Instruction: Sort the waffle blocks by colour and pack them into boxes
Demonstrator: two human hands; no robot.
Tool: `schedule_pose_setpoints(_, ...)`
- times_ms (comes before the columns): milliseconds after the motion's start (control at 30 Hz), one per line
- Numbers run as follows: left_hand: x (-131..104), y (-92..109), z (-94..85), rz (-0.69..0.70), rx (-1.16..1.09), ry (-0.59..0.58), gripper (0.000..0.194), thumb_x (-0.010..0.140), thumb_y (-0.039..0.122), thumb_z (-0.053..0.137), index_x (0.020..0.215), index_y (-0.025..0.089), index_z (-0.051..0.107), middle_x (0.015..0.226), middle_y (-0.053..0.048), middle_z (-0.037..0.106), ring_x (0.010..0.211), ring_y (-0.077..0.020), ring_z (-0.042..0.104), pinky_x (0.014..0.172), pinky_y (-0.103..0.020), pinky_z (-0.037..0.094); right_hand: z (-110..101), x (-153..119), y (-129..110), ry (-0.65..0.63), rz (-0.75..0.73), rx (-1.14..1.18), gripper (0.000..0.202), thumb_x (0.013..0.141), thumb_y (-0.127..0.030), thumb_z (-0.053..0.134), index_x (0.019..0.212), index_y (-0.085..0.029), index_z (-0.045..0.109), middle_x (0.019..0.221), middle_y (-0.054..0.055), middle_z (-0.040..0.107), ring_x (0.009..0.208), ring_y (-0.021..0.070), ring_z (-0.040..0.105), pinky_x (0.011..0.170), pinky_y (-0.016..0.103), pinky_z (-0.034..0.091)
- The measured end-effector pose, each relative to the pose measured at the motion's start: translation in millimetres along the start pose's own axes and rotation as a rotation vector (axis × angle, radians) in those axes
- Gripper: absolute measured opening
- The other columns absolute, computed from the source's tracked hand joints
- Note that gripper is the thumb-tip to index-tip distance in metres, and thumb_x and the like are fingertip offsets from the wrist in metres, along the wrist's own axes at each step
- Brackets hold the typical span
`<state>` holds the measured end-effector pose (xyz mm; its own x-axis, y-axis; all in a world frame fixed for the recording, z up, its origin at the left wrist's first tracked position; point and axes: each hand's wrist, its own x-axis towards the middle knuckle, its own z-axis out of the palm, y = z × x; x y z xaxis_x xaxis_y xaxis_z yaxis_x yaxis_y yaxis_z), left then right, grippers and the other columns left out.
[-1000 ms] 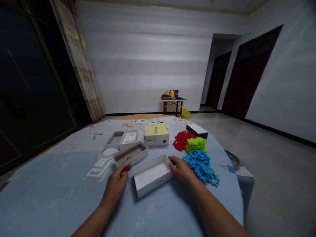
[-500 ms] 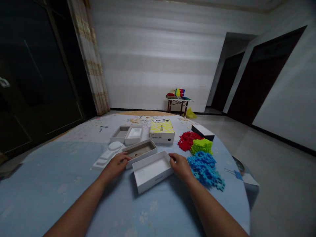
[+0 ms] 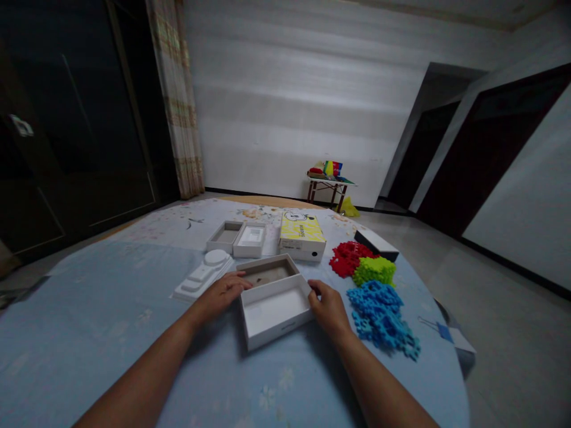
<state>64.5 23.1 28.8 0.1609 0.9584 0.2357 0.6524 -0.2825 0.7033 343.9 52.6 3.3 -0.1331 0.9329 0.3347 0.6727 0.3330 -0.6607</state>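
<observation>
My right hand point(image 3: 328, 306) grips the right end of an open white cardboard box point(image 3: 276, 308), its thumb and fingers closed on the wall. Just behind lies a second open box point(image 3: 266, 267) with a grey-brown inside. At that box's left end, my left hand point(image 3: 223, 292) has its fingers over the edge, closed on it. The two boxes sit side by side, touching or nearly so, both open side up. Left of them, close to my left hand, is a white moulded tray insert point(image 3: 204, 274).
Farther back stand two small open boxes, one grey inside point(image 3: 225, 235) and one white point(image 3: 250, 239), beside a yellow-and-white carton point(image 3: 302, 236). On the right lie red point(image 3: 350, 257), lime-green point(image 3: 375, 270) and blue point(image 3: 381, 315) interlocking plastic pieces. A black-and-white box point(image 3: 377, 244) is behind them.
The grey-brown box has shifted right and turned into line with the white box, closing the gap between them. My left hand has moved right with it. The whole view has turned slightly.
</observation>
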Motion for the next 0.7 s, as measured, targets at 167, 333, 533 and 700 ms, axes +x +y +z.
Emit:
schedule_pose_setpoints(167,1.4,0.9,-1.3,-0.005,0.029,-0.024,0.032,0.075,0.044,0.05,0.085,0.022,0.072,0.101,-0.006,0.07,0.12,-0.0265,0.046,0.101,-0.04,0.035,-2.1,0.2,0.4,0.007,0.008,0.016,0.033,0.079,-0.021,0.043,0.105,-0.017,0.063,0.096,0.007,0.068,0.088,0.0192,0.062,0.081,0.028,0.046)
schedule_pose_setpoints(333,3.1,-6.1,-2.1,0.001,0.035,-0.025,0.033,0.074,0.047,0.052,0.087,0.024,0.072,0.105,-0.006,0.069,0.121,-0.0262,0.045,0.103,-0.041,0.034,-4.5,2.6,3.1,-0.022,0.031,0.066,0.031,0.08,-0.024,0.044,0.101,-0.016,0.065,0.088,0.006,0.069,0.082,0.0183,0.063,0.076,0.026,0.047)
schedule_pose_setpoints(533,5.4,-10.1,-3.3,0.001,0.056,-0.05,0.036,0.074,0.051,0.051,0.088,0.025,0.072,0.107,-0.006,0.068,0.122,-0.0269,0.043,0.104,-0.044,0.032,-4.5,3.4,4.3,-0.06,0.015,0.142,0.028,0.081,-0.023,0.042,0.094,-0.018,0.067,0.084,0.005,0.07,0.077,0.0167,0.063,0.072,0.024,0.047)
schedule_pose_setpoints(700,6.3,-10.1,-5.5,0.005,0.065,-0.083,0.039,0.073,0.054,0.051,0.09,0.026,0.072,0.108,-0.006,0.068,0.123,-0.0276,0.042,0.105,-0.046,0.03,-3.1,3.2,4.6,-0.042,0.012,0.169,0.026,0.08,-0.022,0.044,0.09,-0.018,0.068,0.079,0.004,0.069,0.074,0.0165,0.063,0.071,0.024,0.046)
